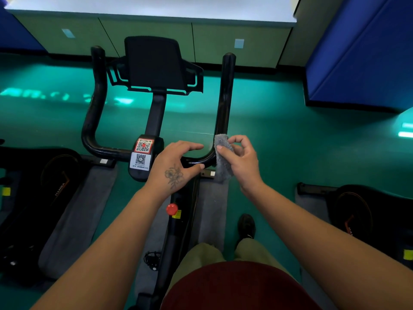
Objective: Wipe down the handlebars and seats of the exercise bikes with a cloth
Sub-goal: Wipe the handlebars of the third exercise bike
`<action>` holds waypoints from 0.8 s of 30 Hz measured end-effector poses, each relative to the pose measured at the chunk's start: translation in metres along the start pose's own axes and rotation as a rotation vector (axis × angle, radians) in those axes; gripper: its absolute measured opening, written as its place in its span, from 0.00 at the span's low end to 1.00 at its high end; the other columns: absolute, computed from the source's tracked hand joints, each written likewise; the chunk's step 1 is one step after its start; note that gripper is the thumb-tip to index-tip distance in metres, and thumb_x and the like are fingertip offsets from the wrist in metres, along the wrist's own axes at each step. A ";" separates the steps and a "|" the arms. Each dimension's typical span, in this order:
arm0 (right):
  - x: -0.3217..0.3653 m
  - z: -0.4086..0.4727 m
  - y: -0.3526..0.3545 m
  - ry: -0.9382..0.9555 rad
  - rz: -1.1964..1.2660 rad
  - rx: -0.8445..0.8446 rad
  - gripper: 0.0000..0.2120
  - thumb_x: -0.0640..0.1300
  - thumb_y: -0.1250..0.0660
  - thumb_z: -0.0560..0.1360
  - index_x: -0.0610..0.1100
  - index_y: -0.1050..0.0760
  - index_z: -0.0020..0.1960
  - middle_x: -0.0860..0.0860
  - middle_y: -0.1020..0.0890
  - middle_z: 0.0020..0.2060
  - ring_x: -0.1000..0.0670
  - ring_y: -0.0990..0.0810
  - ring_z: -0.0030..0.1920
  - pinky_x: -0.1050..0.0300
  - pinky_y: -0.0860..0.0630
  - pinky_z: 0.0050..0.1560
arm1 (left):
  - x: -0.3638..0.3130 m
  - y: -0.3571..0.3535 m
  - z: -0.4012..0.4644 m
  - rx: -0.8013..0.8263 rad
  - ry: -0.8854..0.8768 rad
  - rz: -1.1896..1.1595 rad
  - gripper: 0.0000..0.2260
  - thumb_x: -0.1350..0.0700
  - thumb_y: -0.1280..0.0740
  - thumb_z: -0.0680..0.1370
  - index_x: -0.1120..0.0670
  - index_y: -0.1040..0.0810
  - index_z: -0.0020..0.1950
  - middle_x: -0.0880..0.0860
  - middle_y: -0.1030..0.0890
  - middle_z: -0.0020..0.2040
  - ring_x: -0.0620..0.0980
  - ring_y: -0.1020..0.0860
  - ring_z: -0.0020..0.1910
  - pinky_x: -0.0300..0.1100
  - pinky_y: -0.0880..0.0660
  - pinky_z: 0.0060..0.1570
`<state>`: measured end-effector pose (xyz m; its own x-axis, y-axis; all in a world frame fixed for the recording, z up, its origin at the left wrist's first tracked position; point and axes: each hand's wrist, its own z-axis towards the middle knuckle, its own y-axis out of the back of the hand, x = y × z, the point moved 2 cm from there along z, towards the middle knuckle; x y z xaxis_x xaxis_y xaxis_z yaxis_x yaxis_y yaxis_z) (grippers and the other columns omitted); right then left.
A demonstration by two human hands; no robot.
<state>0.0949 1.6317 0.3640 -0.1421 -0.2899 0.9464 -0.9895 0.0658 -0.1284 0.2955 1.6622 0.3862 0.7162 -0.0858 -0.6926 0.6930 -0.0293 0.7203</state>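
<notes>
Head view: cloth (223,153) seemingly upright, lengthwise.

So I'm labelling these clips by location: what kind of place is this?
Probably a gym or spin studio: an exercise bike's handlebars ahead, more bikes on either side, green sports flooring, and blue padded mats against the wall.

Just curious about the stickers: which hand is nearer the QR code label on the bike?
Left. The left hand sits right beside the QR code label, over the handlebar; the right hand, holding the cloth, is farther right.

Cloth (222,153) at handlebar's (223,104) rt bend
</notes>
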 end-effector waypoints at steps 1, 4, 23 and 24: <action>-0.007 -0.006 -0.002 -0.003 0.004 0.000 0.13 0.35 0.24 0.77 0.48 0.27 0.49 0.43 0.13 0.46 0.49 0.16 0.41 0.56 0.20 0.41 | 0.000 0.000 0.000 -0.004 -0.002 0.004 0.21 0.51 0.20 0.74 0.44 0.17 0.66 0.41 0.18 0.61 0.40 0.24 0.63 0.26 0.36 0.64; -0.017 -0.018 -0.005 -0.012 0.012 -0.014 0.13 0.36 0.23 0.76 0.48 0.27 0.49 0.40 0.13 0.50 0.47 0.15 0.44 0.50 0.19 0.46 | -0.001 -0.001 0.000 -0.009 -0.010 0.002 0.21 0.51 0.20 0.74 0.44 0.17 0.67 0.40 0.18 0.61 0.41 0.23 0.63 0.34 0.31 0.65; 0.014 -0.034 0.029 -0.181 0.016 -0.030 0.15 0.40 0.21 0.74 0.48 0.27 0.43 0.51 0.23 0.40 0.49 0.22 0.42 0.52 0.26 0.39 | -0.051 -0.039 -0.040 -0.268 -0.252 -0.078 0.11 0.58 0.23 0.78 0.56 0.18 0.58 0.50 0.19 0.55 0.50 0.22 0.55 0.43 0.25 0.56; 0.016 -0.035 0.032 -0.189 0.052 -0.020 0.14 0.39 0.22 0.75 0.47 0.27 0.43 0.51 0.23 0.40 0.51 0.21 0.42 0.51 0.25 0.40 | -0.054 -0.044 -0.042 -0.248 -0.242 -0.095 0.11 0.57 0.23 0.78 0.56 0.18 0.58 0.49 0.20 0.55 0.49 0.22 0.55 0.43 0.25 0.56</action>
<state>0.0621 1.6625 0.3856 -0.1970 -0.4596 0.8660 -0.9803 0.1036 -0.1680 0.2303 1.7103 0.3904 0.6282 -0.3282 -0.7054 0.7755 0.1912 0.6016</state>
